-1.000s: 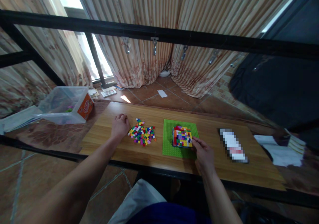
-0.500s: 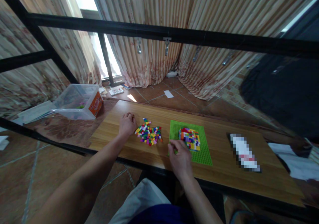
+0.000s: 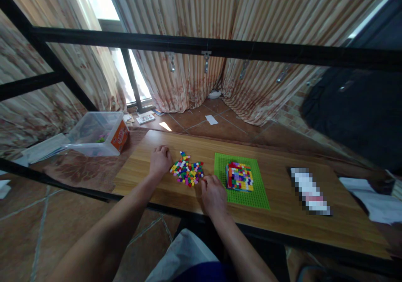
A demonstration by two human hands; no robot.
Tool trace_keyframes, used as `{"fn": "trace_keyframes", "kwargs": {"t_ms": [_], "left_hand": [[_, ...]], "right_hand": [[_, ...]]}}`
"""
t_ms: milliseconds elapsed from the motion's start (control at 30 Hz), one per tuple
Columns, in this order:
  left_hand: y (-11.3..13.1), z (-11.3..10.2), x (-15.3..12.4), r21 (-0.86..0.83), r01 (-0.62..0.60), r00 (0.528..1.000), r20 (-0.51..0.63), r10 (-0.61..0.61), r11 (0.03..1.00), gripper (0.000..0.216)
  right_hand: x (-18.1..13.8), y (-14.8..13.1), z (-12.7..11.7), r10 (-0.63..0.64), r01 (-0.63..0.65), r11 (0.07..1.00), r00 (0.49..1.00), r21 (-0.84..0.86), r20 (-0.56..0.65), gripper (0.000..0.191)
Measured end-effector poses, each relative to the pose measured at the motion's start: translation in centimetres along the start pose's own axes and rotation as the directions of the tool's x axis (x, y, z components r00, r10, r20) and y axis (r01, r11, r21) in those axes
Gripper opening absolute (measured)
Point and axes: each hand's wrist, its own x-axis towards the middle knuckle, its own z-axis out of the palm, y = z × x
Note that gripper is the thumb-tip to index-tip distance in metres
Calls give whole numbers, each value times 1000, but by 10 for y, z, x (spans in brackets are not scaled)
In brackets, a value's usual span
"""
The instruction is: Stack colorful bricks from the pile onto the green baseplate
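Observation:
A pile of small coloured bricks [image 3: 187,173] lies on the wooden table [image 3: 282,215]. My left hand [image 3: 159,162] rests on the table just left of the pile, fingers curled in a loose fist. My right hand [image 3: 212,194] is at the pile's right edge, fingers curled down toward the bricks; whether it holds one is hidden. Right of it lies a green baseplate [image 3: 251,194] with a multicoloured block of stacked bricks [image 3: 239,176] on it.
A dark flat object with a blurred face [image 3: 309,190] lies on the table's right part. A clear plastic bin with an orange label [image 3: 97,134] sits off the table's left end. A black metal bar [image 3: 220,47] crosses above. White paper [image 3: 367,196] lies far right.
My right hand moved left from the stacked block's front corner, past the baseplate's left edge, to the loose brick pile. My left hand stayed put. The camera view shifted slightly.

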Motion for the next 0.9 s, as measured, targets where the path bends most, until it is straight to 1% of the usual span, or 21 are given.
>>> {"fn": "trace_keyframes", "kwargs": {"t_ms": [100, 200, 267, 333, 400, 467, 567, 733, 900], "left_hand": [[0, 0, 0, 3, 0, 1000, -3, 0, 1000, 29], [0, 0, 1, 20, -4, 1000, 6, 4, 1000, 28], [1, -1, 1, 26, -5, 1000, 8, 4, 1000, 28], [1, -1, 0, 23, -7, 1000, 8, 6, 1000, 28], [1, -1, 0, 20, -7, 1000, 7, 7, 1000, 28], [2, -2, 0, 17, -7, 1000, 8, 7, 1000, 28], [2, -3, 0, 15, -5, 1000, 8, 5, 1000, 28], [1, -3, 0, 17, -12, 1000, 5, 12, 1000, 28], [1, -2, 0, 14, -9, 1000, 9, 9, 1000, 29]], "right_hand": [[-10, 4, -12, 8, -4, 980, 1000, 201, -21, 24], [-20, 17, -26, 72, -51, 923, 997, 382, -40, 23], [-24, 30, -37, 126, -87, 888, 990, 452, -58, 22], [-24, 44, -47, 171, -107, 875, 981, 473, -95, 23], [-20, 54, -57, 188, -103, 885, 971, 454, -147, 25], [-13, 60, -64, 175, -80, 907, 965, 414, -197, 27], [-5, 63, -70, 145, -61, 939, 963, 338, -228, 30], [3, 65, -67, 95, -60, 979, 980, 197, -176, 31], [7, 69, -67, -10, 17, 999, 990, 46, -140, 31]]}}
